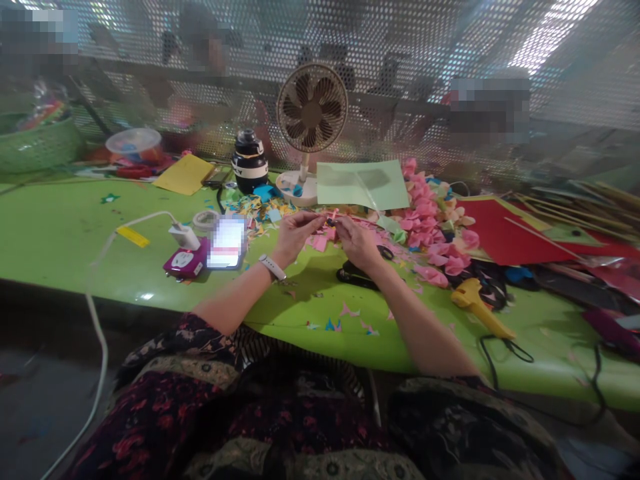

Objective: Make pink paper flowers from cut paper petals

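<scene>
My left hand and my right hand meet at the middle of the green table, fingertips pinched close together. Between them is a small pink and dark piece, too small to make out clearly. Pink paper scraps lie right under the fingers. Black scissors rest beneath my right wrist. A pile of pink paper flowers stretches to the right of my hands. Left of my left hand, a lit phone lies face up.
Behind the hands stand a small fan, a dark bottle and a green sheet. A yellow glue gun and red sheets lie right. A purple power socket with a white cable sits left.
</scene>
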`<state>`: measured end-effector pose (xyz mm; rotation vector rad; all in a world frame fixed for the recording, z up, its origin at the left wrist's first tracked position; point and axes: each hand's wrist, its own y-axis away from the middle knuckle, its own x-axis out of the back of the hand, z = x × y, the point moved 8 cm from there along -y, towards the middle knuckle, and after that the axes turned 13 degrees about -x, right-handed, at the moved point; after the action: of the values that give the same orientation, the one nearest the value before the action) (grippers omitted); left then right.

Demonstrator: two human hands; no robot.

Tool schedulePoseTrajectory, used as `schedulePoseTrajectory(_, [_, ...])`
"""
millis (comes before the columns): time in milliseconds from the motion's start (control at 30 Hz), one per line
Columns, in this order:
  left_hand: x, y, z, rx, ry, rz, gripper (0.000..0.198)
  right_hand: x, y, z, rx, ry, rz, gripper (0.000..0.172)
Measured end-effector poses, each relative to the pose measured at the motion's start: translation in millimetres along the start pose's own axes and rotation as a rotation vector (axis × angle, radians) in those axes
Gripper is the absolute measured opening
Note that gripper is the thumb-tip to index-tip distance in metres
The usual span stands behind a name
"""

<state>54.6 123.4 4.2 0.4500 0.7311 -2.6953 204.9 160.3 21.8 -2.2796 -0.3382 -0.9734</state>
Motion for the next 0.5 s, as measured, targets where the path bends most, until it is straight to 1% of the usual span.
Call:
schedulePoseTrajectory(133, [0.4, 0, -2, 0.006, 0.037, 0.011, 0.017, -1, -1, 0, 0.008, -0.023, -0.05, 0.052])
schedulePoseTrajectory(267, [-0.6, 0, -3, 0.002, 0.085, 0.004, 0.022, -1, 0, -4, 0.018, -0.046, -0.079, 0.047])
schedulePoseTrajectory(333, [0.5, -1, -5, 0.002, 0.099, 0.012, 0.024, 1, 1, -9, 0.039, -0.042, -0.048, 0.043])
schedulePoseTrajectory(500, [6.7, -3, -10, 0.031, 0.103, 0.062, 0.026, 9, 7, -19, 0.075, 0.052, 0.111, 0.037])
